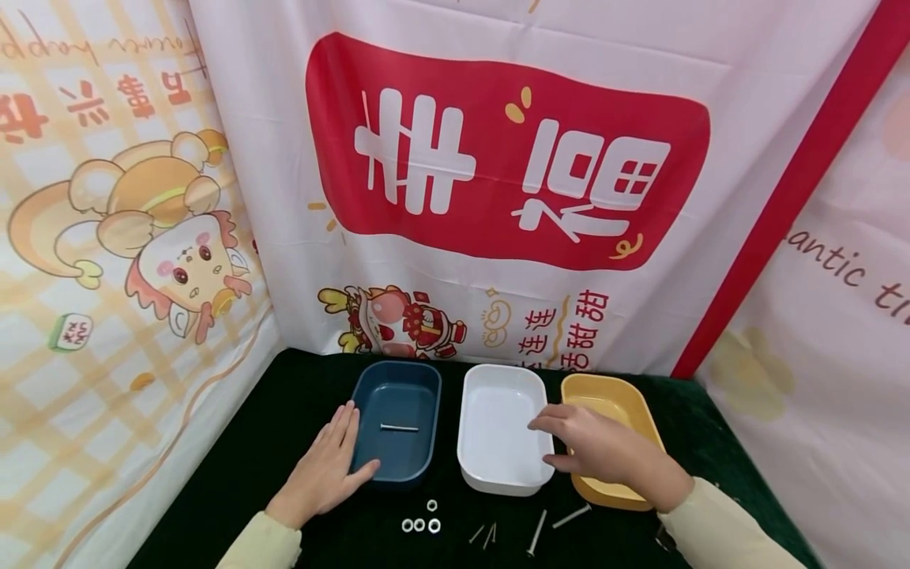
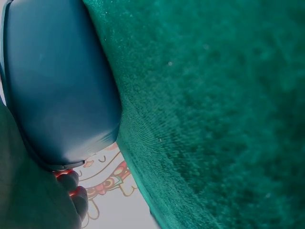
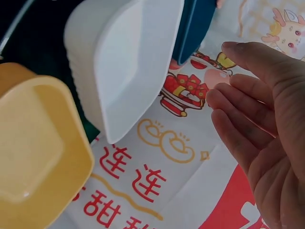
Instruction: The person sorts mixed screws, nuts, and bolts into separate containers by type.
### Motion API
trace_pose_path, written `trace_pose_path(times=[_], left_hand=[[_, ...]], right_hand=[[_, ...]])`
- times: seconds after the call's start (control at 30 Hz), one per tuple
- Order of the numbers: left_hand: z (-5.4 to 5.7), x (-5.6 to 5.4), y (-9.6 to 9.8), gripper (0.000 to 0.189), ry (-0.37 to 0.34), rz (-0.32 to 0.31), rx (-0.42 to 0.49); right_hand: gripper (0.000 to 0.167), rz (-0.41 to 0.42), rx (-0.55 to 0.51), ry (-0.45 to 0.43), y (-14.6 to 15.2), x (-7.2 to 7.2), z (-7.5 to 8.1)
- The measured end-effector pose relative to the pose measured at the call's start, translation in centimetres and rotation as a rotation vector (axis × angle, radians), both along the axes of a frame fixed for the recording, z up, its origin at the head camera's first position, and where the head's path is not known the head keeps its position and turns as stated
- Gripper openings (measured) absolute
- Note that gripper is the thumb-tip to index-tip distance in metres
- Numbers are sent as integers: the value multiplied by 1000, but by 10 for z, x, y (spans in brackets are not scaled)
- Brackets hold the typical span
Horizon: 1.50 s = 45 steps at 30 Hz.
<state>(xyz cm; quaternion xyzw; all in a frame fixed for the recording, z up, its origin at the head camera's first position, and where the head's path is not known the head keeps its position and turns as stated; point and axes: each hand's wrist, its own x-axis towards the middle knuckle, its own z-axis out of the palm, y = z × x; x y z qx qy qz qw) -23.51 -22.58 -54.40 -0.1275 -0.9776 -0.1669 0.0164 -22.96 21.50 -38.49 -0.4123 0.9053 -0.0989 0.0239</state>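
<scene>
A blue tray (image 1: 425, 466) stands on the left with one bolt (image 1: 400, 428) lying in it. My left hand (image 1: 323, 466) rests against this tray's left side, fingers straight. In the middle is a white tray (image 1: 506, 484). Above its right edge hovers my right hand (image 1: 597, 446), partly over the yellow tray (image 1: 604, 498) as well. In the right wrist view, the right hand (image 3: 257, 105) has loosely bent fingers with nothing between them.
In front of the trays lie several nuts (image 1: 419, 525), several thin nails or screws (image 1: 489, 536) and two long bolts (image 1: 537, 533). Dark green cloth (image 1: 235, 482) covers the table. A printed curtain (image 1: 398, 47) hangs behind.
</scene>
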Motion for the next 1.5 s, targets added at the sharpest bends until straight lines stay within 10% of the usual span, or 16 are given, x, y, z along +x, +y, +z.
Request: trace_pose_path(times=[0.9,1.5], left_hand=[[-4,-1,0,104,-16,4,0],[-3,-1,0,103,-28,9,1]], right_hand=[[36,-36,98,-298,33,28,-70],[36,-81,186,-294,38,29,-106]])
